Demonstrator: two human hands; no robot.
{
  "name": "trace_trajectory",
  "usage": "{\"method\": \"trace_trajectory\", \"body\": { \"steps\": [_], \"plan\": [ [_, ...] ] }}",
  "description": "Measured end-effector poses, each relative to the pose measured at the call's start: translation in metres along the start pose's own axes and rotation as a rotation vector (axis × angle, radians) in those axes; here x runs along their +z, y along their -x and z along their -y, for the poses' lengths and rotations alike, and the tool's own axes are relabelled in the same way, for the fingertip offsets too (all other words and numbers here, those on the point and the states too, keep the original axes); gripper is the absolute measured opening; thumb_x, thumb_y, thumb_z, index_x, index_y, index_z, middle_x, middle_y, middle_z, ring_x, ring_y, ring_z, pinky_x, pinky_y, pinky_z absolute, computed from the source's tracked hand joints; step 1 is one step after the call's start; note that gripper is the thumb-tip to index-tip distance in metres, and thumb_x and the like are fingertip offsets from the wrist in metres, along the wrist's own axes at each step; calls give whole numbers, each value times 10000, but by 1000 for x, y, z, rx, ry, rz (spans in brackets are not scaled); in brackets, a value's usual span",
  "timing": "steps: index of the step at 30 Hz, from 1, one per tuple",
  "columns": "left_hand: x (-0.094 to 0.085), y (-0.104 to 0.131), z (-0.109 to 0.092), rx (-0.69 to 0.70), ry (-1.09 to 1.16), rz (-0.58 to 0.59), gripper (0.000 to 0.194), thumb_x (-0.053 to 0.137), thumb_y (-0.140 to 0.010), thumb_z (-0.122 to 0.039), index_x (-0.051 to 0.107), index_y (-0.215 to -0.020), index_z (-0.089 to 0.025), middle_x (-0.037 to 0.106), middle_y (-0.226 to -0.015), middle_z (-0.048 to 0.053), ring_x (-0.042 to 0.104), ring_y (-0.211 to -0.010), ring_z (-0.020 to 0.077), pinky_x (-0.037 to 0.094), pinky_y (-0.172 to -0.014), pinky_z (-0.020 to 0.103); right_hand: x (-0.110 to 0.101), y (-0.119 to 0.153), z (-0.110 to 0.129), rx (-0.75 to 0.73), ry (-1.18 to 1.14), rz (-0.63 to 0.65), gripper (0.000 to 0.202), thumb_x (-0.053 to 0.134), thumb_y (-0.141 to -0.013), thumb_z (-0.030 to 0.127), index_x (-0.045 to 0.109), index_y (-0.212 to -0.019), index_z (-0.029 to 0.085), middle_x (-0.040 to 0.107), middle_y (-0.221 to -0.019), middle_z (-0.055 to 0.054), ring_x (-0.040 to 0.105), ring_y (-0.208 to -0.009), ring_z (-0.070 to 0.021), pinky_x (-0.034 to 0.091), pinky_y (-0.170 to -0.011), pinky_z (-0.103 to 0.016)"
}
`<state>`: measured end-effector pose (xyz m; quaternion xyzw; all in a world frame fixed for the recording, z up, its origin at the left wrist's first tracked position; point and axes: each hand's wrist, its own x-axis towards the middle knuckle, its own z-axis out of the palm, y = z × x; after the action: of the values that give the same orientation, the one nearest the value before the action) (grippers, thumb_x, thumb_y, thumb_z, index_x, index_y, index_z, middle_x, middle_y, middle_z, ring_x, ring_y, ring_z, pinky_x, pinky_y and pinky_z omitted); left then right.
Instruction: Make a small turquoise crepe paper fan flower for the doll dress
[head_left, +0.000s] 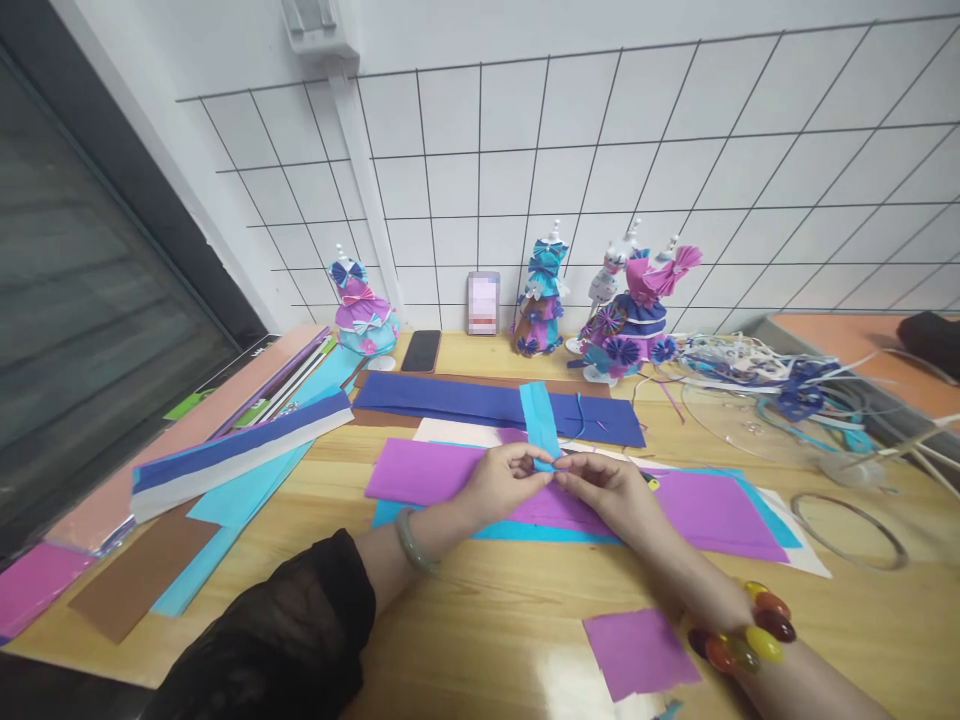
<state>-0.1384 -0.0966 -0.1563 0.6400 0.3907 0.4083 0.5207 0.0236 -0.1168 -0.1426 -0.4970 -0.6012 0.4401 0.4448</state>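
A light-blue crepe paper strip stands up between my hands, its lower end pinched in my fingertips. My left hand grips that end from the left, thumb and fingers together. From the right, my right hand pinches the same spot, so the fingertips of both hands nearly meet. Beneath them lies a wide purple paper strip over blue sheets. Just behind, the strip overlaps a folded dark-blue paper strip that carries a short piece of blue cord.
Small dress forms in paper dresses stand along the tiled wall, one left, others right. A dark phone lies flat; another phone leans upright. Paper strips fill the left. Tangled ribbons lie right; a purple square lies in front.
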Motion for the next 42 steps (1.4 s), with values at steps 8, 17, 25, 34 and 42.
{"method": "trace_trajectory", "body": {
  "steps": [8,17,25,34,42],
  "plan": [
    [0,0,1,27,-63,-15,297,610,-678,-303,614,-920,-132,386,-571,-48,333,-501,49,289,-474,181,-5,-1,-2,-198,255,2,209,588,-732,363,690,-816,202,674,-766,-59,611,-717,-194,479,-656,-317],
    [0,0,-4,27,-37,-31,260,619,-662,-242,617,-888,-114,471,-638,-18,406,-541,53,340,-502,176,-9,-2,0,-241,354,55,202,536,-779,333,681,-815,198,662,-776,-60,599,-732,-190,466,-686,-313],
    [0,0,-6,45,-151,-72,191,619,-661,-253,671,-803,-137,545,-684,12,453,-568,73,378,-512,187,-10,-2,0,-157,274,81,228,545,-766,370,675,-803,186,674,-790,-60,600,-731,-195,460,-682,-310],
    [-2,1,-9,77,-209,-48,226,591,-703,-324,688,-809,-150,593,-714,34,491,-614,101,396,-552,209,-10,-2,1,-134,253,9,216,581,-737,350,692,-818,184,682,-809,-74,612,-760,-210,468,-695,-326],
    [0,0,-3,30,-82,-35,244,622,-675,-312,664,-823,-123,530,-611,-4,438,-540,72,355,-497,192,-9,-1,2,-135,232,6,226,603,-721,384,694,-810,198,686,-824,-70,612,-769,-214,474,-702,-335]
  ]
}}
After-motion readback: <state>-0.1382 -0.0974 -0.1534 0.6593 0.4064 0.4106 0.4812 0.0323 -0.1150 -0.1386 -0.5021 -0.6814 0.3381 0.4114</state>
